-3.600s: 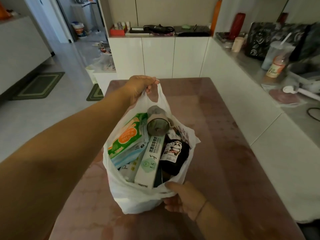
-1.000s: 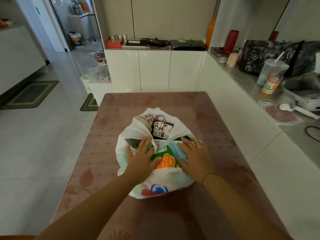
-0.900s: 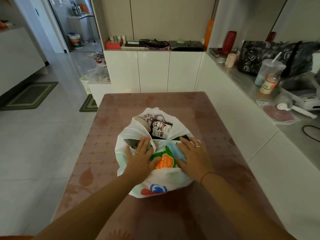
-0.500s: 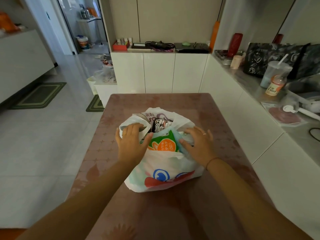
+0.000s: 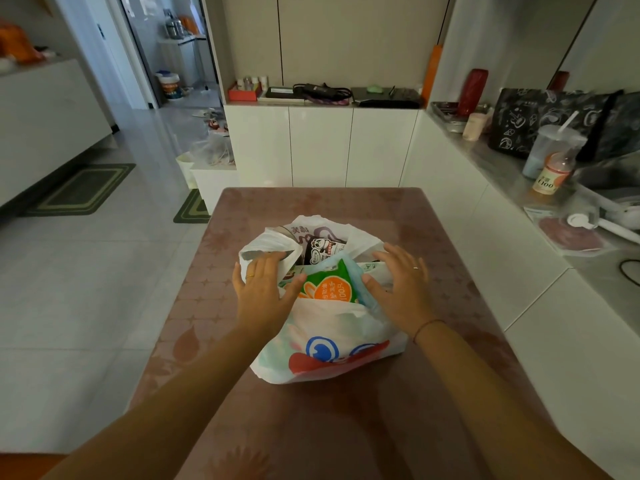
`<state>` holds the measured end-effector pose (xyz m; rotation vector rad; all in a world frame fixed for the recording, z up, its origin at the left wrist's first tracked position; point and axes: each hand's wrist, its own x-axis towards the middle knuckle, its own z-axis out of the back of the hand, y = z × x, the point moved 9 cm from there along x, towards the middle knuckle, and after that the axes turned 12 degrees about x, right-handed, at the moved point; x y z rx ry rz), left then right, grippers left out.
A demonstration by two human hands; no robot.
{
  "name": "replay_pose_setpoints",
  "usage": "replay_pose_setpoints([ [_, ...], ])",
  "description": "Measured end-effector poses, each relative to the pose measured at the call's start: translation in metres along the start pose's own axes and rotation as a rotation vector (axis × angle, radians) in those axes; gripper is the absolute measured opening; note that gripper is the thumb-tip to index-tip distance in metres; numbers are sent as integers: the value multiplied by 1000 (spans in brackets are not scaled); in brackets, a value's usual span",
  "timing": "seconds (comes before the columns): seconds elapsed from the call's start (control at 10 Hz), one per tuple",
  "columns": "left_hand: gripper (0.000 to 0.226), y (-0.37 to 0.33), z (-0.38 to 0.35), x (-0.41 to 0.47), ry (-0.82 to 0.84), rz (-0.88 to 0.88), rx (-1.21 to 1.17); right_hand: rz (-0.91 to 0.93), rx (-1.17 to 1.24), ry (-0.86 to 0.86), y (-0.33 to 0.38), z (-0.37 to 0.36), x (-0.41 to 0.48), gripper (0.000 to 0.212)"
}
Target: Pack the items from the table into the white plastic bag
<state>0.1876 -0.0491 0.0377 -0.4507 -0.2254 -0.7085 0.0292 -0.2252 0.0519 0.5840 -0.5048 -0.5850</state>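
Two hands flat on white plastic bag [image 5: 329, 344], middle of table [image 5: 450, 237]. Your left hand [image 5: 265, 292] rests on bag's left flap, fingers spread, gripping nothing. Your right hand [image 5: 398, 289] rests on right side, fingers spread. Green pack [image 5: 329, 287] and panda pack [image 5: 322, 249] poke out top.

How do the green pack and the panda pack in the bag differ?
The green pack is bright green and orange and sits nearer the person, between both hands; the panda pack is dark with a white label, farther back, touched by neither hand. Both poke out of the white bag.
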Motion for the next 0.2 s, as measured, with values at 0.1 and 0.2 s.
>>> replay_pose_setpoints([
  [0.1, 63, -6, 3, 5, 5, 19, -38, -6, 35, 22, 4, -1, 0, 57],
  [0.2, 57, -2, 5, -2, -47, 74, -71, -1, 121, -1, 2, 7, 0, 48],
])
